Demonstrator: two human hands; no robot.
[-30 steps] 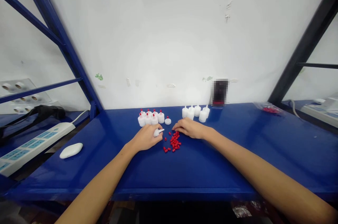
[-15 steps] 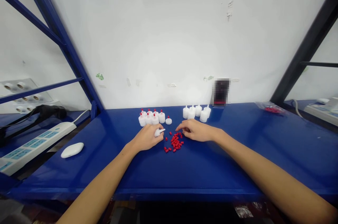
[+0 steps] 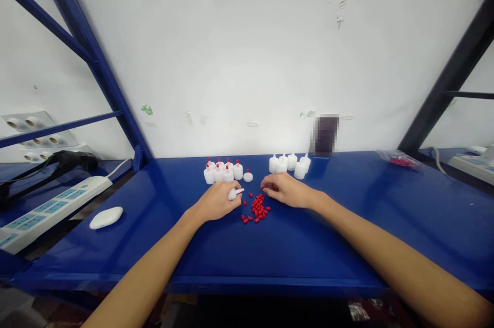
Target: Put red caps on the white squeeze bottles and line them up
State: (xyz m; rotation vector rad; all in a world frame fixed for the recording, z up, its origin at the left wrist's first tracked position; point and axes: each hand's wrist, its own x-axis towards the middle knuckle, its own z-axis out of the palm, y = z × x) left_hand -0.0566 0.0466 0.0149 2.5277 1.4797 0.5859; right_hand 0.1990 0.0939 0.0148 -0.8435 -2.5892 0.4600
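My left hand is wrapped round a white bottle, whose bare nozzle points right. My right hand is over the back right of a pile of red caps; its thumb and fingers are pinched together, and a bit of red shows at their tips. Several white bottles with red caps stand behind my left hand, beside a low white lid with a red tip. Behind my right hand stand several white bottles with bare nozzles.
A white oval case lies on the blue table at the left, near a power strip. A clear bag with red pieces is at the back right. Blue shelf posts rise at the left; a blurred dark object stands against the wall.
The fingers of my right hand have closed together and drawn slightly back from the pile of red caps. My left hand still holds the bottle. The view has shifted slightly.
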